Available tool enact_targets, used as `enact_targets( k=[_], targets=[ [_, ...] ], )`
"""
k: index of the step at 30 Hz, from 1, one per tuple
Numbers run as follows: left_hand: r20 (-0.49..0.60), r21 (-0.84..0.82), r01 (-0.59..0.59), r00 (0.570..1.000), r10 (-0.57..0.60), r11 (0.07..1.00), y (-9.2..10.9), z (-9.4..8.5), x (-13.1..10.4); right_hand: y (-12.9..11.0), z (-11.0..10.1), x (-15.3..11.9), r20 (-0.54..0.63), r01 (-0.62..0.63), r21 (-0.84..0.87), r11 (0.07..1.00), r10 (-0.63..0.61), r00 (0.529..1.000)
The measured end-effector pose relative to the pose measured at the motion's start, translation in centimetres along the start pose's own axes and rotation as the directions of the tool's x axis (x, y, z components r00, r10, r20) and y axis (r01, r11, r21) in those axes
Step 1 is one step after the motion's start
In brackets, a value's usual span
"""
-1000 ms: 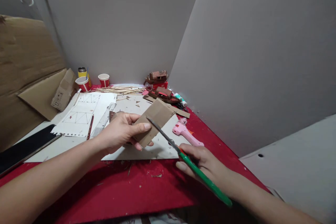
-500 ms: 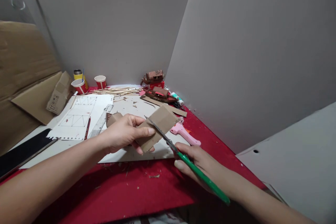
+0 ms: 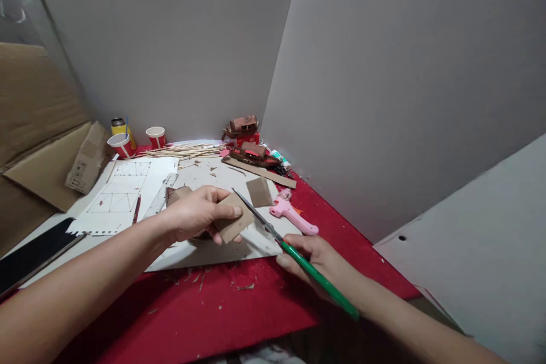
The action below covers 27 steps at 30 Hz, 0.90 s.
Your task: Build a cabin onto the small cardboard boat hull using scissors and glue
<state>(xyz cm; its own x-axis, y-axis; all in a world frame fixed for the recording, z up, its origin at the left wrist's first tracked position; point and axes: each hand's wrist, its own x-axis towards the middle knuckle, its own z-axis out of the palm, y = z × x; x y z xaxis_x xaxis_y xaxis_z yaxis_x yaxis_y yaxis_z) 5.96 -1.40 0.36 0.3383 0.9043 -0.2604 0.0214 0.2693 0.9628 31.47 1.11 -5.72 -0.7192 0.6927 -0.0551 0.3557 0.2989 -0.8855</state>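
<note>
Between the thumb and fingers of my left hand point(image 3: 205, 213) is a small piece of cardboard point(image 3: 234, 226). My right hand point(image 3: 311, 259) grips green-handled scissors point(image 3: 315, 274), whose closed-looking blades lie along the right edge of that piece. A cut-off square of cardboard point(image 3: 258, 192) rests on the white board just beyond the blades. Close to it, a pink glue gun point(image 3: 294, 216) lies at the board's right edge. Behind my left hand, another brown cardboard object point(image 3: 179, 193) is partly hidden.
On the left are a paper with truss drawings point(image 3: 115, 202), a pencil point(image 3: 136, 209), a ruler point(image 3: 160, 196) and a black tablet-like slab point(image 3: 36, 253). Thin sticks point(image 3: 183, 151), paper cups point(image 3: 156, 137) and brown pouches point(image 3: 251, 151) lie farther back. Scraps dot the red cloth point(image 3: 205, 318).
The cardboard is now in two: one part stays in my left hand, the other has dropped onto the board. The whole view has shifted slightly.
</note>
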Motion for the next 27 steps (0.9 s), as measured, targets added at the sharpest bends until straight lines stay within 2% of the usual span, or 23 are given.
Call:
enact_targets(
  k=[4, 8, 11, 14, 19, 22, 27],
  targets=[
    [-0.100, -0.011, -0.091, 0.991, 0.090, 0.996, 0.3, -0.9, -0.5, -0.1, -0.3, 0.2, -0.026, 0.018, -0.019, 1.000, -0.018, 1.000],
    [-0.304, -0.082, -0.234, 0.932, 0.199, 0.969, 0.7, -1.5, -1.4, -0.2, -0.7, 0.6, -0.111, 0.140, -0.090, 0.986, -0.149, 0.983],
    [-0.386, -0.113, -0.318, 0.887, 0.254, 0.941, 0.8, -1.6, -2.2, -0.6, -0.8, 1.2, -0.115, 0.213, -0.147, 0.966, -0.230, 0.966],
    [-0.417, -0.111, -0.380, 0.857, 0.304, 0.918, 0.8, -1.5, -3.1, -1.4, -0.6, 2.0, -0.113, 0.224, -0.288, 0.931, -0.266, 0.957],
    [-0.411, -0.082, -0.412, 0.843, 0.346, 0.907, 0.4, -1.1, -4.4, -3.1, 0.1, 3.6, -0.072, 0.138, -0.529, 0.837, -0.207, 0.976],
    [-0.420, -0.076, -0.423, 0.835, 0.356, 0.903, 0.1, -1.1, -4.9, -3.6, 0.6, 4.3, -0.035, 0.138, -0.564, 0.814, -0.191, 0.981],
    [-0.451, -0.079, -0.414, 0.826, 0.338, 0.907, -0.8, -1.7, -5.4, -3.9, 1.7, 4.9, -0.035, 0.164, -0.508, 0.846, -0.210, 0.977]
  ],
)
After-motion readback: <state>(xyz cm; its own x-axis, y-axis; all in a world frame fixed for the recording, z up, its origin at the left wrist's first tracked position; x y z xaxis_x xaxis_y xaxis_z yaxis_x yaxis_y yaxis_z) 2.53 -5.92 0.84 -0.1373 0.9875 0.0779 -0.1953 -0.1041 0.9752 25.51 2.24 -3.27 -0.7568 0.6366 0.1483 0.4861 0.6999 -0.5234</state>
